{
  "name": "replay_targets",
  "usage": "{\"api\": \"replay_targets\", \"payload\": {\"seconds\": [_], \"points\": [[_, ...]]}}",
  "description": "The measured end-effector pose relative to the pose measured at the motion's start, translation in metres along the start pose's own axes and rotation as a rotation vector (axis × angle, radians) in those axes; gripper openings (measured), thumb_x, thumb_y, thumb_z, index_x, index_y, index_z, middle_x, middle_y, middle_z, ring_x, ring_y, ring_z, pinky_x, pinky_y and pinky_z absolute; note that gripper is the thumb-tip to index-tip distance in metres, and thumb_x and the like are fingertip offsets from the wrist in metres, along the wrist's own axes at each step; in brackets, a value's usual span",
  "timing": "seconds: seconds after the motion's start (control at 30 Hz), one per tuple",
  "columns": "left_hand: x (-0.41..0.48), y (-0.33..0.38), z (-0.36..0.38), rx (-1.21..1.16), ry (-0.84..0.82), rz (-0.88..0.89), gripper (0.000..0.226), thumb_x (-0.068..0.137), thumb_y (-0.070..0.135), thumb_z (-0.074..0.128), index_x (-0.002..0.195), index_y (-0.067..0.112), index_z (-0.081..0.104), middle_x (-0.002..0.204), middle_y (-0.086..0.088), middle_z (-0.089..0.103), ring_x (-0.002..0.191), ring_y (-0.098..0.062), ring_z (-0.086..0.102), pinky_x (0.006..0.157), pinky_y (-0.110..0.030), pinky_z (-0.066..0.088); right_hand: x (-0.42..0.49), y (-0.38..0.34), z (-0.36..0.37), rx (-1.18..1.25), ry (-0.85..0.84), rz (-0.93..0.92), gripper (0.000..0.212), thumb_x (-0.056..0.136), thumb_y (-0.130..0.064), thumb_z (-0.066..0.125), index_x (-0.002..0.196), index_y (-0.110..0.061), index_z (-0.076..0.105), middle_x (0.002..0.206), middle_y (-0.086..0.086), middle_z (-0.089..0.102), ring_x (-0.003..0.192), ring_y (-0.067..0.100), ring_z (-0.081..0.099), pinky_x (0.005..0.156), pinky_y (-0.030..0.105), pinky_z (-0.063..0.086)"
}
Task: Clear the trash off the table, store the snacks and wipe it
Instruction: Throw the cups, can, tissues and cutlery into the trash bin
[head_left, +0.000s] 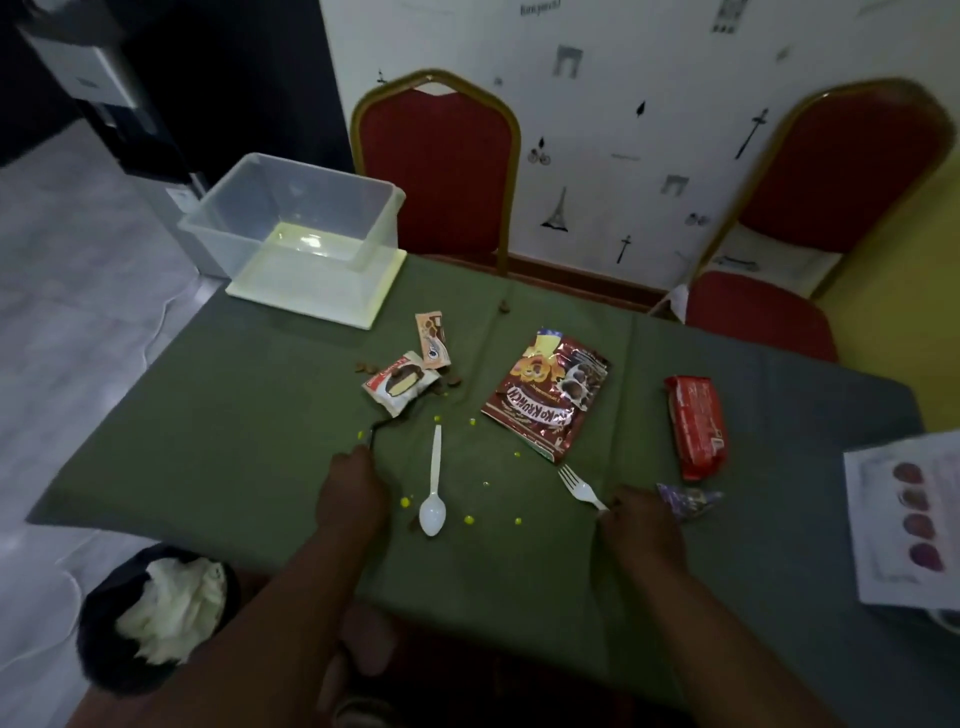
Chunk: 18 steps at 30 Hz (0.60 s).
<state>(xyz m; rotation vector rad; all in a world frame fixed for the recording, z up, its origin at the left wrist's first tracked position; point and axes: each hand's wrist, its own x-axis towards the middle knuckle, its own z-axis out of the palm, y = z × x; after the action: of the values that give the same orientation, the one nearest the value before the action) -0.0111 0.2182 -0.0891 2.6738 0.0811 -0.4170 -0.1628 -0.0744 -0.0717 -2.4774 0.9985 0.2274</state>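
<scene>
Left of the white spoon (434, 483), the left hand (353, 493) pinches a thin dark utensil (375, 428), while right of the spoon the right hand (641, 525) pinches the white fork (579, 486) by its handle end, its tines lying beyond the fingers.

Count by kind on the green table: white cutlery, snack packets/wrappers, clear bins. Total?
White plastic cutlery: 2 (spoon, fork)
Snack packets and wrappers: 5 (maroon cereal bag, red packet, white cake wrapper, peach sachet, purple wrapper)
Clear plastic bin: 1
Total: 8
</scene>
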Motion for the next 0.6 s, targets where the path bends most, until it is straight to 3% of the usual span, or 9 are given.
{"api": "replay_targets", "payload": {"seconds": [0.17, 0.33, 0.47, 0.6], "points": [[0.004, -0.004, 0.002, 0.003, 0.03, 0.006, 0.013, 0.081, 0.004, 0.047, 0.093, 0.004, 0.049, 0.094, -0.022, 0.056, 0.086, -0.041, 0.057, 0.064, -0.036, 0.039, 0.0, 0.006, 0.005, -0.081, 0.038, -0.073, 0.001, 0.08, -0.019, 0.06, 0.079, -0.02, 0.061, 0.093, 0.006, 0.063, 0.091, 0.029, 0.06, 0.07, 0.033, 0.046], [0.003, -0.006, -0.004, 0.03, -0.004, -0.084, 0.011, 0.081, 0.016, 0.051, 0.091, 0.011, 0.049, 0.094, -0.015, 0.059, 0.087, -0.036, 0.06, 0.07, -0.038, 0.05, 0.0, 0.01, 0.009, -0.091, 0.088, -0.114, 0.003, 0.082, -0.023, 0.057, 0.08, -0.02, 0.057, 0.093, 0.005, 0.06, 0.091, 0.027, 0.058, 0.069, 0.034, 0.044], [-0.003, 0.006, -0.003, -0.043, 0.004, -0.069, 0.018, 0.08, 0.02, 0.058, 0.095, 0.01, 0.062, 0.098, -0.012, 0.064, 0.094, -0.032, 0.061, 0.073, -0.033, 0.046, -0.003, 0.008, 0.008, -0.036, 0.137, -0.155, 0.01, 0.082, -0.023, 0.057, 0.075, -0.017, 0.053, 0.084, 0.005, 0.06, 0.081, 0.028, 0.057, 0.062, 0.032, 0.038], [-0.007, 0.032, 0.002, -0.186, -0.034, -0.035, 0.014, 0.073, 0.014, 0.059, 0.076, 0.0, 0.063, 0.077, -0.012, 0.065, 0.08, -0.029, 0.063, 0.066, -0.034, 0.047, -0.004, 0.003, 0.01, 0.05, 0.165, -0.17, 0.012, 0.08, -0.021, 0.063, 0.073, -0.013, 0.055, 0.08, 0.007, 0.059, 0.078, 0.03, 0.056, 0.061, 0.036, 0.041]]}}
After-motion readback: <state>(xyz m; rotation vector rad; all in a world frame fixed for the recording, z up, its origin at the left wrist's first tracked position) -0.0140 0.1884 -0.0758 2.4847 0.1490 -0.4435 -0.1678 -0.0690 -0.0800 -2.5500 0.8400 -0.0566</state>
